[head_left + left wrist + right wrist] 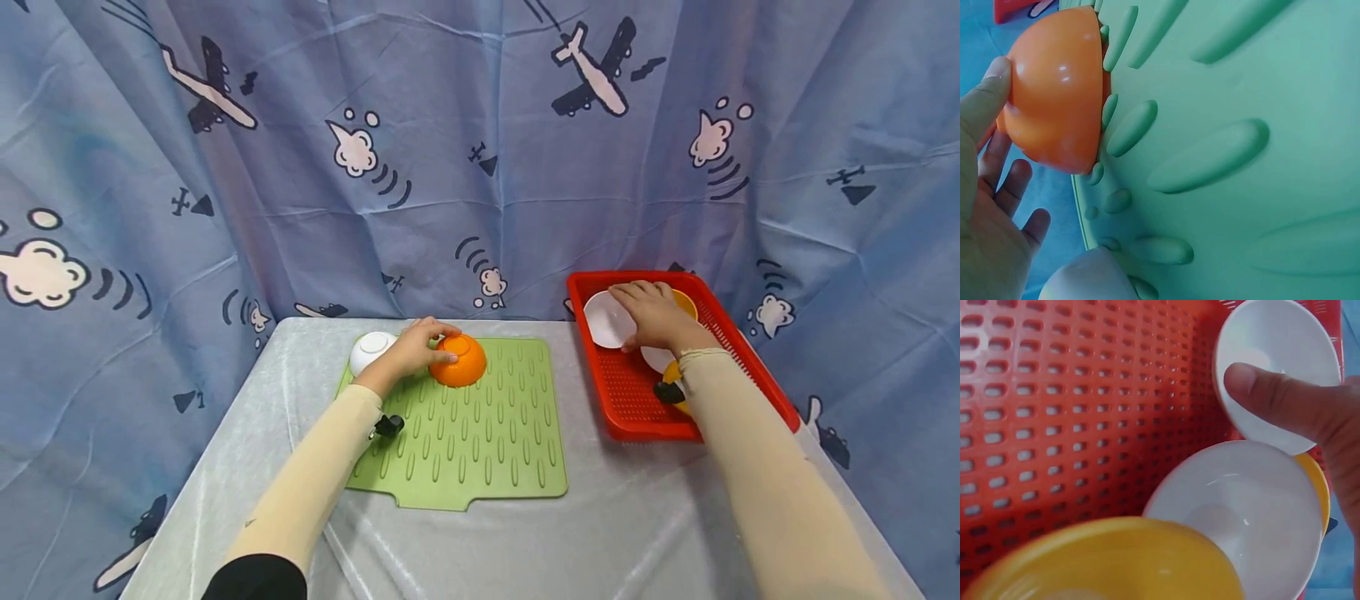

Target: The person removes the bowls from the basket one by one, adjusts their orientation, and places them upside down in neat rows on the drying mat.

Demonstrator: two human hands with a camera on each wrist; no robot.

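Note:
An orange bowl [468, 368] lies upside down on a green ribbed drying mat [480, 454], its rim against the ribs. My left hand [408, 350] pinches it near the base, the thumb [988, 94] on the near side. Close by, another upturned bowl, a white one [371, 347], sits at the mat's far left corner. In the red basket [637, 431], my right hand [654, 317] grips a white bowl [604, 321] that stands on its side, its thumb [1266, 394] inside the hollow. Behind that hand are a second white bowl [1241, 506] and yellow bowls [1116, 562].
Mat and basket stand on a table with a pale cloth [525, 550], the basket at the right. A blue curtain [450, 167] with printed planes hangs behind the table and along its sides. A strip of bare cloth lies between mat and basket.

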